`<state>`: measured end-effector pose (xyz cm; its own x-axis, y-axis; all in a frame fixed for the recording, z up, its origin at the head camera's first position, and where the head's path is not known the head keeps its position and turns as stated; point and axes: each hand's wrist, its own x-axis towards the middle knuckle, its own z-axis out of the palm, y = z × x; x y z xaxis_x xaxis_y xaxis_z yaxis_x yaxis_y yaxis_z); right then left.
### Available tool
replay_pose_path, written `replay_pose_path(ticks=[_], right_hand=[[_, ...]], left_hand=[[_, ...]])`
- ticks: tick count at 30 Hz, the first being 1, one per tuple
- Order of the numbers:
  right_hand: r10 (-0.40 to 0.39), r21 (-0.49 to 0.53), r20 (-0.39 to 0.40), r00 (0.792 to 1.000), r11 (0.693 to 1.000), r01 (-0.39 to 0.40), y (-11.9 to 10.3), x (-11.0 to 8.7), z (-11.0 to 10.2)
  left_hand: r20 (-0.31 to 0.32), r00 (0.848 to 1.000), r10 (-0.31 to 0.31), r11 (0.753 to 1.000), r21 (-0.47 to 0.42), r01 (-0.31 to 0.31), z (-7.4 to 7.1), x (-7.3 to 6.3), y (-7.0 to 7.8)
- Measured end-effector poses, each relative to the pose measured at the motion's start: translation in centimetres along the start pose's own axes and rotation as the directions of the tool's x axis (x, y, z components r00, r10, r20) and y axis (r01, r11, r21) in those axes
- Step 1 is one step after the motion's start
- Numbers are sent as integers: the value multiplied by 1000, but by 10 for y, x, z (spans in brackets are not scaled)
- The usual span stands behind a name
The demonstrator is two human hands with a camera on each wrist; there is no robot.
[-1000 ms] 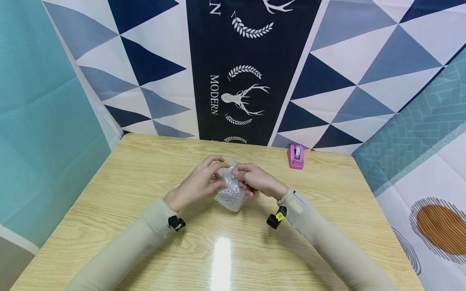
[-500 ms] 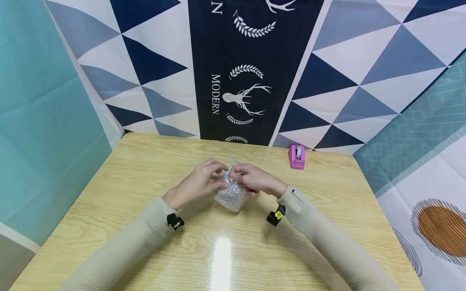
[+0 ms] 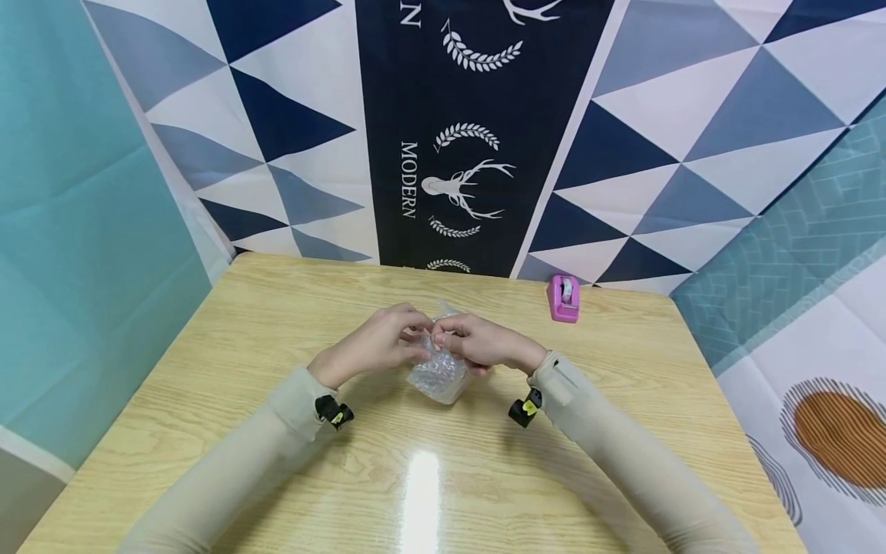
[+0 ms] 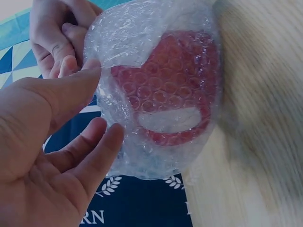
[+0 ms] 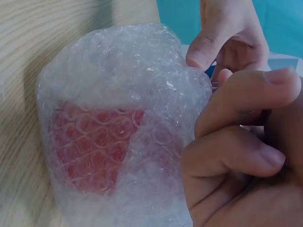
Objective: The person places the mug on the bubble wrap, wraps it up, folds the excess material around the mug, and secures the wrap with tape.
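Observation:
A red object in bubble wrap point(image 3: 438, 377) rests on the table in front of me; a rounded loop like a mug handle shows through the plastic in the left wrist view. My left hand point(image 3: 377, 346) holds the left side of the wrap, thumb point(image 4: 78, 90) at its edge and the other fingers bent beside it. From the right, my right hand point(image 3: 487, 342) pinches the wrap near its top, its fingers point(image 5: 232, 151) curled close against the plastic. Both sets of fingertips are near each other, and what lies between them is partly hidden.
Near the back edge of the wooden table point(image 3: 277, 308), a pink tape dispenser point(image 3: 564, 298) with a roll in it stands to the right. Patterned cloth point(image 3: 291, 115) hangs behind the table. Black wrist cameras sit on both sleeves.
My right hand's fingertips have shifted slightly left and down along the wrap, closer to the left hand. The left hand's raised fingers have lowered toward the wrap. The bundle stays in place.

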<state>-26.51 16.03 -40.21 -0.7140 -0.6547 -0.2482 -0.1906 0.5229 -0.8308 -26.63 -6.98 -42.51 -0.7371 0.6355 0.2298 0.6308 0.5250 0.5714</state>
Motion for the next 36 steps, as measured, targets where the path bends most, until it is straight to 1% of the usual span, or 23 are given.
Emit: replay_pose_path(ticks=[4,7,10,13,16,21,23,30,36], right_hand=[[-4,10,6,1000,1000,4,1,0,1],[8,18,9,1000,1000,-8,2,-1,1],[20,28,16,1000,999,-20,3,-1,2],[20,38,24,1000,999,-21,2,-2,2],[15,43,29,999,999,-16,0,-2,2],[31,15,17,999,999,-31,-2,0,2],[48,-4,9,999,999,-48,-3,1,3],[104,-67,-9,994,992,-105,-8,2,5],[153,-53,-49,987,986,-155,-11,3,5]], left_hand=[[5,1000,-15,1000,-9,15,-1,0,0],[11,999,-38,998,-43,38,-2,0,-2],[17,999,-45,996,-72,46,-3,-1,-3],[23,999,-33,997,-72,34,-4,-2,-4],[28,1000,-5,999,-53,7,-5,-3,-5],[30,999,30,999,-36,-29,-8,-4,-7],[28,999,31,999,-39,-30,-9,-5,-7],[30,1000,0,998,-56,2,-12,-3,-9],[27,999,-34,997,-62,35,-12,3,-14]])
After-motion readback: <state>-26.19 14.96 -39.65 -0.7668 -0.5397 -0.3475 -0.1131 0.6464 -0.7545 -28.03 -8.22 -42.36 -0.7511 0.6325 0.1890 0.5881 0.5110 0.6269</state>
